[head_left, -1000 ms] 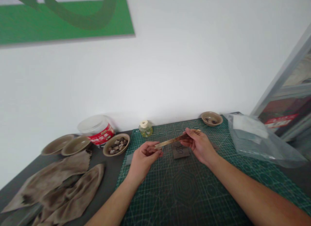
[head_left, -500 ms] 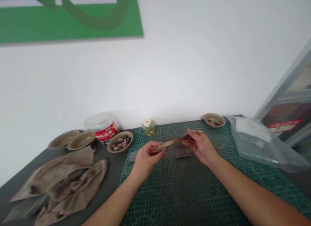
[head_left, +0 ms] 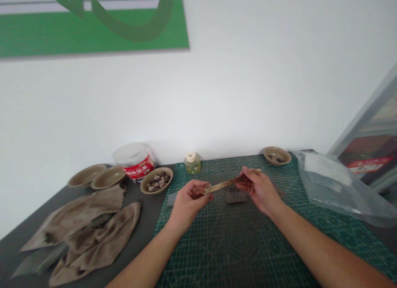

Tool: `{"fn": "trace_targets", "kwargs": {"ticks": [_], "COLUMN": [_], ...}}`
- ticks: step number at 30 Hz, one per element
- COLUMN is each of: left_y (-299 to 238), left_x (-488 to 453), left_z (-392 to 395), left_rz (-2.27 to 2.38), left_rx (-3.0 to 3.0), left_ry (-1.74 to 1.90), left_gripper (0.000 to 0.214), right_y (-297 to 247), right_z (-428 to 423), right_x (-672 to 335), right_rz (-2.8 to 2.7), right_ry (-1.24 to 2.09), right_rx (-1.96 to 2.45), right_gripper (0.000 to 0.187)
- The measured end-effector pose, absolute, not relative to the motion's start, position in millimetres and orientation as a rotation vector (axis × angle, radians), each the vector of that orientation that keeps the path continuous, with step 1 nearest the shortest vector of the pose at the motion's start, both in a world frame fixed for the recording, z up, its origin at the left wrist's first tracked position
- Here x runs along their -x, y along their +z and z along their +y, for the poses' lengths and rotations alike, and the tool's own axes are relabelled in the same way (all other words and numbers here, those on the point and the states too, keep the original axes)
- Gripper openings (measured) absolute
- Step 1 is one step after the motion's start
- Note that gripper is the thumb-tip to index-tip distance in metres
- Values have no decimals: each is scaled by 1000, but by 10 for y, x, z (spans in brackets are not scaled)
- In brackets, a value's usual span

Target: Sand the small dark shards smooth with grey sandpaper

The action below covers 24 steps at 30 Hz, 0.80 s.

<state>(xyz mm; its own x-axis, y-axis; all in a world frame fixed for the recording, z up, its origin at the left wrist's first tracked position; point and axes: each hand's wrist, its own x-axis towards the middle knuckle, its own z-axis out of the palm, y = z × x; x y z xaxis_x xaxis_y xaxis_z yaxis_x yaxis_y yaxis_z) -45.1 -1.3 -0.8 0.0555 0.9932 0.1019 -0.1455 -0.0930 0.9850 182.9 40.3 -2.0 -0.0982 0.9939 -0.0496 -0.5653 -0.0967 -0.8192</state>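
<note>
A bundle of thin wooden sticks [head_left: 225, 184] spans the gap between my two hands, above the cutting mat [head_left: 211, 238]. My right hand [head_left: 257, 191] is closed round its right part, and a short length pokes out beyond the fingers. At the other end, my left hand [head_left: 190, 201] has its thumb and curled fingers about the tips. A small dark brown square piece [head_left: 236, 196] with a marking lies on the mat beneath the sticks. Part of another flat piece [head_left: 279, 190] shows behind my right wrist.
Left of the mat are a bowl of pebbles [head_left: 143, 186], a red-labelled plastic tub [head_left: 136, 168], two bowls [head_left: 74, 180] and crumpled brown cloths [head_left: 99, 242]. A small yellowish bottle [head_left: 192, 164], another bowl [head_left: 277, 162] and a clear plastic bag [head_left: 344, 197] lie along the back and right.
The view has shifted slightly, so the scene sits a little further right. Both hands keep the sticks in nearly the same pose; the tips at the left look slightly more spread.
</note>
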Motion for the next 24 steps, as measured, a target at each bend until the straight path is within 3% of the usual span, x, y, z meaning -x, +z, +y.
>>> {"fn": "trace_targets", "kwargs": {"ticks": [13,17,21,24], "left_y": [-25,-53,-6,62], "left_x": [450,455,454,452], "left_z": [-43,-25,-84,-169], "left_rz": [965,981,1072,1100], "left_rx": [-1196,-1232,-1525,-1853], "left_ry": [1302,1319,1256,1096], "left_gripper": [30,28,16,21], "right_y": [12,178,467,666], "right_z": [438,522,668,779], "right_x": [-1944,-2038,-1838,-1456], "right_rz": [-821,-910,-987,-1299], "right_ry": [1453,1260,1125,941], "right_rx": [813,828,794,808], "right_gripper": [20,15,13,23]}}
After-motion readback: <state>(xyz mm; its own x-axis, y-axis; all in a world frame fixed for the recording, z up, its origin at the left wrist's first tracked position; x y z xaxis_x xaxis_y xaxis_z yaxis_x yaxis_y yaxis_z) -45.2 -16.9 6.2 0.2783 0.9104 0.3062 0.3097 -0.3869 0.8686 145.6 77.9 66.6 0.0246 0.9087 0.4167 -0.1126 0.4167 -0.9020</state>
